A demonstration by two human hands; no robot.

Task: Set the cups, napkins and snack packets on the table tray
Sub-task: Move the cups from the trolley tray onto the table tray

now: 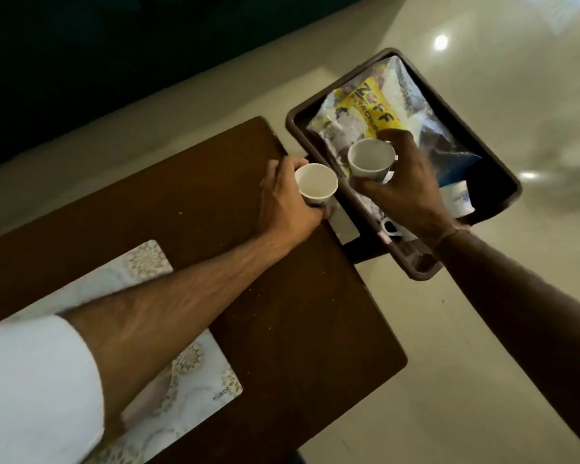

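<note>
Your left hand point(287, 199) is curled around a white paper cup point(316, 184), fingers wrapped on its side, just beside the brown tray point(355, 209) and over the far corner of the dark wooden table point(282, 329). Your right hand point(412, 189) grips a second white paper cup point(370, 158) by its wall, held over the tray above the yellow-labelled snack packet point(379, 105) lying inside it. A patterned placemat point(188, 380) lies on the table, well apart from the tray, under your left forearm.

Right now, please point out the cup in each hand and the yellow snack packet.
Left cup point(315, 181): head view, inside wall.
Right cup point(370, 158): head view, inside wall.
Yellow snack packet point(372, 107): head view, printed label.
</note>
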